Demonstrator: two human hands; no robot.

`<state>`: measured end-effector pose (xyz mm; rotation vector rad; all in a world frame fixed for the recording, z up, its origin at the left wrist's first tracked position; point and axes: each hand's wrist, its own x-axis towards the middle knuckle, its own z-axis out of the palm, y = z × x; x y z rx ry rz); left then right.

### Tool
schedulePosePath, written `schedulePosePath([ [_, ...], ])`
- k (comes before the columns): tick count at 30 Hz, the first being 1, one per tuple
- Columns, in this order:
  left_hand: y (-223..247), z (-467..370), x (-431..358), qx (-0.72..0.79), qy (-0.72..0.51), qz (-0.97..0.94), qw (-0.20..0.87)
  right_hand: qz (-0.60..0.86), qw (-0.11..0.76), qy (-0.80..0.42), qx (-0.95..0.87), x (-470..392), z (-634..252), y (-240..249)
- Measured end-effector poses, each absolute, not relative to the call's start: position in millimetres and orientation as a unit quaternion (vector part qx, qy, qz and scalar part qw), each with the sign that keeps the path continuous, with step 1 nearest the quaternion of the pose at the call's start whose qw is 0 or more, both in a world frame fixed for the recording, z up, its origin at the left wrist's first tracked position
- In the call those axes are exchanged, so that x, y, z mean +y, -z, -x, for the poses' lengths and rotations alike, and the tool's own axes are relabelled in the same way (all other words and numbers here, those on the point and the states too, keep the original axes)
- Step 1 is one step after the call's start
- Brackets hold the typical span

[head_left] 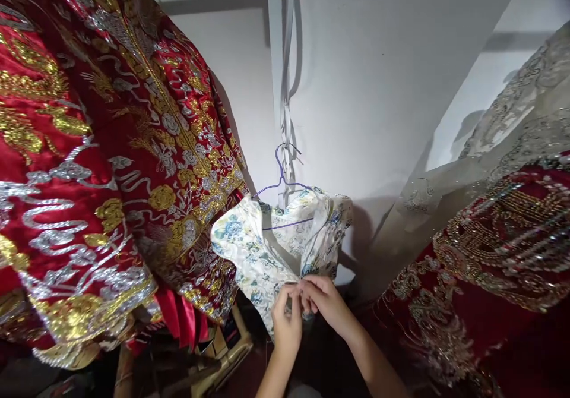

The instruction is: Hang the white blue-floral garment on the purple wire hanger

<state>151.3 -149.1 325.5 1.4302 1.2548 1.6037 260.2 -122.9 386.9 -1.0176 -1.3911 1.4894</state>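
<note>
A white blouse (262,264) with blue and yellow flowers hangs on a purple wire hanger (281,179). Its collar lies open in a V, and the hanger's lower bar shows inside the neck. At the bottom of that V, my left hand (287,312) pinches the front edge of the blouse. My right hand (324,302) meets it there, thumb and forefinger pressed on the same spot of cloth. The fingertips of both hands touch or nearly touch. Whether a button sits between them is too small to tell.
Red jackets (151,148) with gold and silver embroidery fill the left side. To the right hang a red beaded dress (481,291) and a pale, sheer beaded garment (529,95). The hanger hooks onto a white strap (287,119) by the wall (378,89). A wooden frame (234,356) stands below left.
</note>
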Motion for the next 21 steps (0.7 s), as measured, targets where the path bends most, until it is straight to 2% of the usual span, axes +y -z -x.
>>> schedulePosePath([
  [6,-330.1,-140.7,-135.3,0.492,-0.654,-0.521,0.243,0.371,0.388,-0.609,-0.584,-115.2,-244.8,-407.8],
  [9,-329.8,-136.0,-130.7,0.479,-0.638,-0.545,0.258,0.37,0.398,-0.616,-0.571,-114.2,-241.6,-408.4],
  [12,-325.9,-132.4,-130.1,0.477,-0.565,-0.617,0.269,0.382,0.455,-0.594,-0.542,-99.8,-246.6,-426.0],
  [17,-314.8,-119.6,-125.6,0.493,-0.472,-0.694,0.228,0.366,0.559,-0.535,-0.518,-50.7,-250.3,-488.1],
  [21,-315.5,-100.6,-115.0,0.487,-0.409,-0.739,0.223,0.342,0.601,-0.511,-0.511,-30.7,-243.4,-514.7],
])
